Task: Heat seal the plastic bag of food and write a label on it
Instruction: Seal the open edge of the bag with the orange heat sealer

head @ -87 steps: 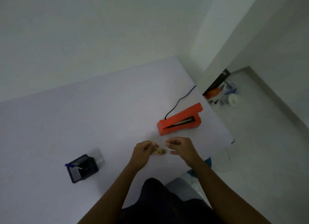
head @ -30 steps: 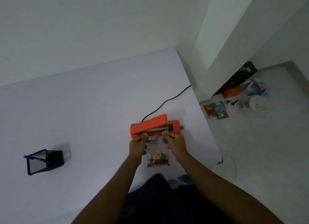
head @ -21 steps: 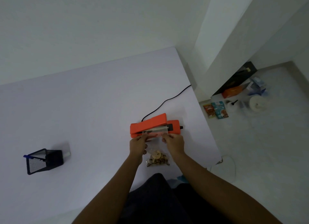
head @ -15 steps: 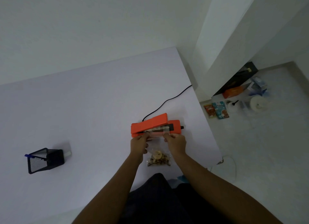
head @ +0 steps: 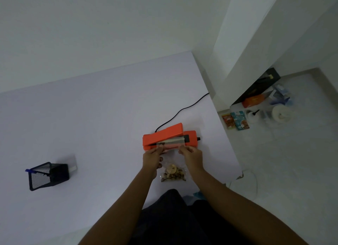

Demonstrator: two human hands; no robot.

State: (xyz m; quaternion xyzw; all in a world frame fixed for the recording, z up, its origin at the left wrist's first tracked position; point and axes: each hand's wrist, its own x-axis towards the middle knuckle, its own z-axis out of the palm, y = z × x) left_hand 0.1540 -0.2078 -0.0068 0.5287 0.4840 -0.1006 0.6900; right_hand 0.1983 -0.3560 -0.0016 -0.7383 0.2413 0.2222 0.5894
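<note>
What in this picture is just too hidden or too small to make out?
Head view only:
- Plastic bag mouth: whether it lies on the sealing strip is hidden by the orange sealer and both hands' fingers.
- Pen holder: contents too dark, small.
- Packets on floor: print too small.
- Power cord: plug end runs off the table.

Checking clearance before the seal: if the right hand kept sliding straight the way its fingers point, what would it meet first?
The right hand, pinching the plastic bag by its top, points at the orange heat sealer; it would probably meet the sealer's front edge almost at once.
</note>
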